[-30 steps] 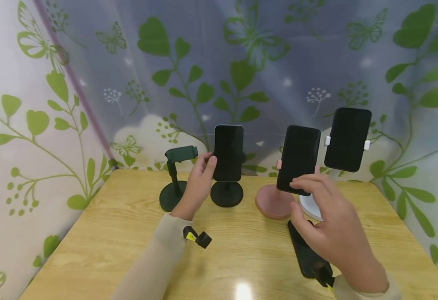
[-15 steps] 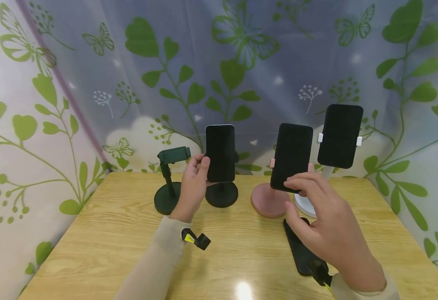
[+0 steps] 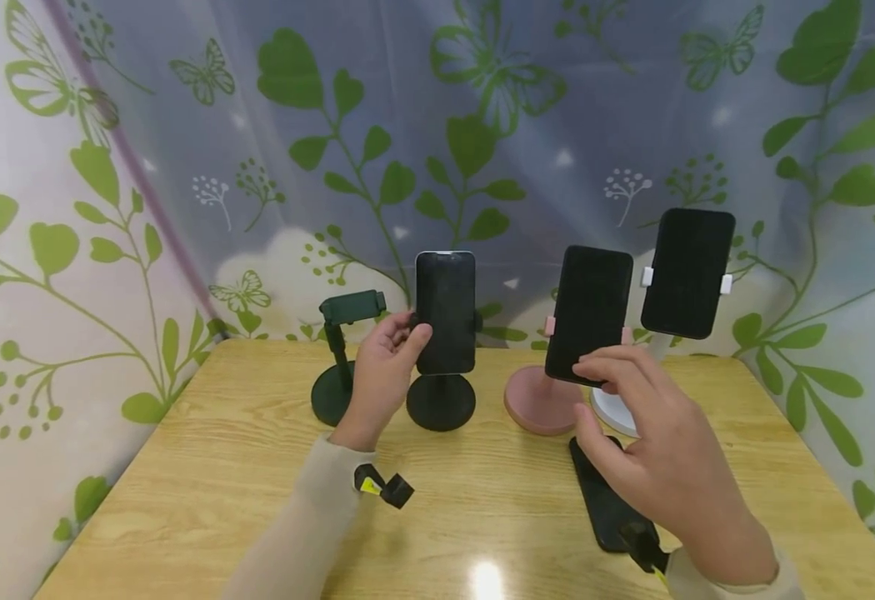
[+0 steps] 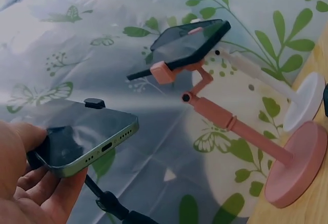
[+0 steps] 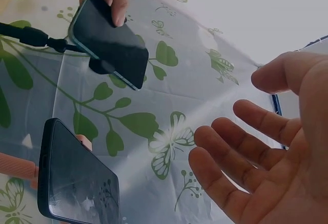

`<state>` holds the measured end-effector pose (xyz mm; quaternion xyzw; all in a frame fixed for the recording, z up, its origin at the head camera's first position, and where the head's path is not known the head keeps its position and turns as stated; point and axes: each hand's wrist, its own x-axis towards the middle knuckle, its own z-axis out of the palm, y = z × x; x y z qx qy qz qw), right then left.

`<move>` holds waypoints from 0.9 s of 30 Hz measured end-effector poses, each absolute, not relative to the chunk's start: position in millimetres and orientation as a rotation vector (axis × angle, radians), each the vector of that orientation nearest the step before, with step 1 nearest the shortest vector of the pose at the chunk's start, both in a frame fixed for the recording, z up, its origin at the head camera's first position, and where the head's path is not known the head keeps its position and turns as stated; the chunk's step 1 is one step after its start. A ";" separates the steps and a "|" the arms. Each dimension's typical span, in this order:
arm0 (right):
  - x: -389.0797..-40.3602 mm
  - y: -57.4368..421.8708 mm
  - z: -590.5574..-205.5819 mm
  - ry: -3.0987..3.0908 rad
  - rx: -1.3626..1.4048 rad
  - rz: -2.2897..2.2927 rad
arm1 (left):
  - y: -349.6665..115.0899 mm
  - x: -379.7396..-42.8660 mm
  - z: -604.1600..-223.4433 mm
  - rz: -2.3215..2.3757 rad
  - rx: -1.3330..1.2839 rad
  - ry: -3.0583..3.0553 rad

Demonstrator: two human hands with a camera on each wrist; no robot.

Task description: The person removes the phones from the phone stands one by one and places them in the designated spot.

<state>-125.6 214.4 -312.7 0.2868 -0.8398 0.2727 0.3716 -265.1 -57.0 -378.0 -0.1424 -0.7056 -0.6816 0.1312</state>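
**Left hand [image 3: 381, 371] pinching a phone [image 3: 445, 308]**

I'm remotely watching thumb and fingers gripping its side; the phone is sitting on a black stand [image 3: 441, 407] near the far edge of the worktop [image 3: 475, 492]. Toward the right edge, the right hand [image 3: 658, 442] is hanging, fingers parted wide.

One left hand [image 4: 38, 185], lower left, thumb on the glossy face of a green-edged phone [image 4: 87, 134], fingers beneath; port and speaker holes along its near edge, a black clip [image 4: 95, 103] at its far side, a black stand arm [image 4: 114, 206] below. One pink stand [image 4: 212, 114], slanted in view, round base at right, holding a dark phone [image 4: 187, 43]; behind it, a white stand [image 4: 307, 101], wooden tabletop [image 4: 310, 211], and leaf-and-butterfly backdrop [image 4: 148, 180].
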 end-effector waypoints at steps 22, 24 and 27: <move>-133.0 207.5 -318.0 -2.225 0.806 0.575 | -77.6 -194.7 -333.0 -2.047 -0.761 -2.077; -133.9 206.5 -319.5 -2.228 0.858 0.597 | -78.5 -187.2 -328.0 -2.084 -0.825 -2.080; -133.6 204.1 -320.6 -2.249 0.964 0.671 | -79.2 -177.7 -323.3 -2.105 -0.932 -2.104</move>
